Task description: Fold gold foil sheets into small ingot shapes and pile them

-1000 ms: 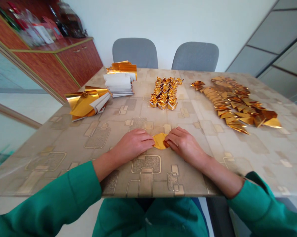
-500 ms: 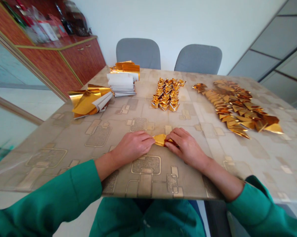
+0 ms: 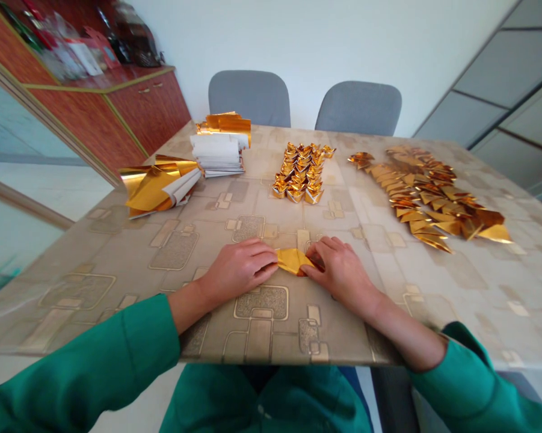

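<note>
Lane beyond the gold paper (image 3: 292, 261), between white stack (image 3: 217, 157) and folded rows (image 3: 298, 174), gold pile (image 3: 433, 192) blocking right

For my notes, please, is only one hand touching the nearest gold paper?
No, the left hand touches one end of that gold paper, the right hand the other.

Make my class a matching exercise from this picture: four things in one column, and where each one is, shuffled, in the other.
Things
1. Small gold paper
2. Block of folded gold shapes
3. Spread of pointed gold pieces
4. Grey chairs

Places
A. Behind the far edge of the table
B. On the table's right side
C. Between the left hand and right hand
D. On the table, straight ahead beyond the hands

Pairs: 1-C, 2-D, 3-B, 4-A
</note>
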